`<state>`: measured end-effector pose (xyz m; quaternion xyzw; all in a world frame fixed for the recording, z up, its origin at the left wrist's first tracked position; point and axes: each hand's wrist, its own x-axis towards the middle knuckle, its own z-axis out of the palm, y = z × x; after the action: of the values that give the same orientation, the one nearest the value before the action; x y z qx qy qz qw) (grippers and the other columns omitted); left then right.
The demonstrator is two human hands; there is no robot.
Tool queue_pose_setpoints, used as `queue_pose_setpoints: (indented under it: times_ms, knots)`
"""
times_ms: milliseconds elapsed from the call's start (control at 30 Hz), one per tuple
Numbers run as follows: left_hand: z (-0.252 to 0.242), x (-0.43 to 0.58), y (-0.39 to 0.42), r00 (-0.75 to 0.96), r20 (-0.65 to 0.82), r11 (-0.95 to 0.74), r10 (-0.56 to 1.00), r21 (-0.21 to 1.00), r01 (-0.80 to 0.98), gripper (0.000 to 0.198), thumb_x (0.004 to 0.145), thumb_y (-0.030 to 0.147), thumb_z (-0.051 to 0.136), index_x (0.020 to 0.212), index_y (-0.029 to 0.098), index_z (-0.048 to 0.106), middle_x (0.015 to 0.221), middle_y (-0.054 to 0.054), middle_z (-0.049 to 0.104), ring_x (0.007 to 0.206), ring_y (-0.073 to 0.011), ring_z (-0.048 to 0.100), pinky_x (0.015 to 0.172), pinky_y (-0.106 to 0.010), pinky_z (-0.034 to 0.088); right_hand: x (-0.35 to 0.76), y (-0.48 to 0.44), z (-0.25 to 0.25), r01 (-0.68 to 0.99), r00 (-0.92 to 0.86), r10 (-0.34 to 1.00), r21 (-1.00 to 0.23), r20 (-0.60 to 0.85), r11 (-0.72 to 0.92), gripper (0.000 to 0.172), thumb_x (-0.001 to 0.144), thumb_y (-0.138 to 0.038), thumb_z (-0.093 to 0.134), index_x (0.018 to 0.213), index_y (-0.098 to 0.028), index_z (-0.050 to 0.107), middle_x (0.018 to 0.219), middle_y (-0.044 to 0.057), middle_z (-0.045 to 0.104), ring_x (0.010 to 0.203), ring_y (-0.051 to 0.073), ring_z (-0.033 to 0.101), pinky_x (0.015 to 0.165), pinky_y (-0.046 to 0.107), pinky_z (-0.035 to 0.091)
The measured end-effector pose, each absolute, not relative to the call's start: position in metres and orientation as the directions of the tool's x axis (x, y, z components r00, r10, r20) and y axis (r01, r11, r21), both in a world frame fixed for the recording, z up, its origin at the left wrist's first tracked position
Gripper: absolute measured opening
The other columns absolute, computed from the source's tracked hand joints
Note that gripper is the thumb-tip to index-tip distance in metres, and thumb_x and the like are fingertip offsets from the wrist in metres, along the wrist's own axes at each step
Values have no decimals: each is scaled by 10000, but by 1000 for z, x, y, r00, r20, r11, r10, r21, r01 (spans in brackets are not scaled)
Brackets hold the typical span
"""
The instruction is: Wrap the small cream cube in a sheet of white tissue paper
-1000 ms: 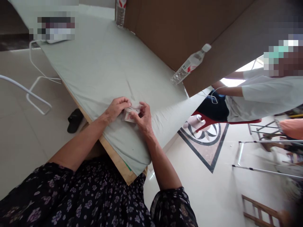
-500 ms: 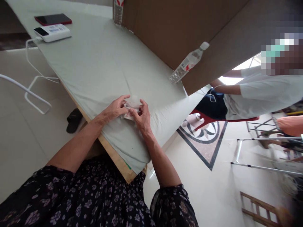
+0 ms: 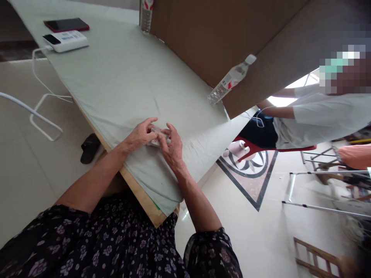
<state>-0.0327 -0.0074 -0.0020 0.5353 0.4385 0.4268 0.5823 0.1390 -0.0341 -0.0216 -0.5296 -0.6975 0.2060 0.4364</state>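
Observation:
Between my two hands is a small whitish packet [image 3: 155, 142] in thin clear plastic, with faint reddish marks on it. My left hand [image 3: 141, 133] pinches its left side between thumb and curled fingers, the index finger stretched out above. At the packet's right side, my right hand [image 3: 171, 146] presses with the thumb, its fingers bent around the far edge. Fingers cover much of the packet, so its exact kind is unclear. Both hands are just over the pale cloth on the table [image 3: 116, 85], close to its near corner.
A clear plastic bottle [image 3: 232, 79] leans against a big cardboard panel [image 3: 203, 34]; another bottle [image 3: 146, 17] stands farther back. At the far left lie a phone [image 3: 66, 24] and a white device [image 3: 66, 41] with a cable. A person in a white shirt [image 3: 324, 119] sits to the right.
The clear plastic that stood up between my hands is now lower and gathered against the packet. My right hand has shifted slightly left, closer to my left hand.

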Motion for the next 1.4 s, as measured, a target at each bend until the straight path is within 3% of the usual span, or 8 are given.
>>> queue_pose_setpoints:
  times_ms: [267,367,533,767,867,967,1167,1400]
  knots:
    - [-7,-34,-9,230,86,-119,969,984,132,817,800,434,696,1509,78,504,1159,-134,737,937,-200,679,844,-338,536,142,-15,-16,419,-60,961,-867,271,270,531,881,-527,739,1325,-258,624,1119,67,780,1013,225,733,941,408,579]
    - [-8,-34,-9,249,112,-150,962,979,141,812,811,406,670,1529,75,484,1196,-149,742,968,-210,683,875,-353,539,140,-3,-11,343,-68,974,-911,218,227,381,871,-513,721,1144,-248,696,998,38,767,906,191,715,885,373,583]
    - [-10,-36,-9,246,94,-133,965,980,147,815,795,375,650,1543,101,478,1246,-151,735,962,-205,683,843,-342,537,139,9,-3,266,-55,982,-945,181,190,224,888,-435,628,843,-230,706,809,1,719,775,158,641,769,320,542]
    - [-6,-37,-7,244,29,-64,969,989,136,868,808,412,657,1564,48,434,1263,-179,715,989,-216,687,880,-355,542,144,18,6,218,-150,977,-959,150,181,202,849,-407,671,788,-220,716,716,-18,661,688,144,586,705,313,501]
    - [-7,-37,-5,232,37,-77,972,983,164,802,837,419,643,1529,45,482,1226,-169,724,986,-217,685,907,-369,543,147,13,7,275,-188,960,-927,209,256,167,868,-381,675,820,-237,742,807,2,730,770,170,657,791,353,547]
    - [-9,-37,-5,230,77,-122,970,974,189,714,869,406,616,1496,76,528,1184,-143,744,1015,-228,684,957,-388,537,150,-1,6,416,-232,911,-812,341,409,145,922,-356,668,869,-277,778,998,27,787,995,219,710,986,433,546]
    - [-5,-37,-8,229,103,-161,968,955,250,635,902,392,574,1463,93,570,1160,-122,746,991,-218,681,985,-381,534,156,-42,-3,639,-343,837,-546,427,541,283,967,-451,681,1207,-335,775,1443,87,676,1385,336,565,1173,589,415]
    - [-5,-35,-10,218,112,-158,969,965,209,599,898,393,581,1434,126,591,1177,-108,750,1007,-214,681,954,-363,536,169,-43,3,582,-209,864,-652,457,486,361,971,-534,669,1277,-346,708,1579,78,548,1456,315,525,1220,599,409]
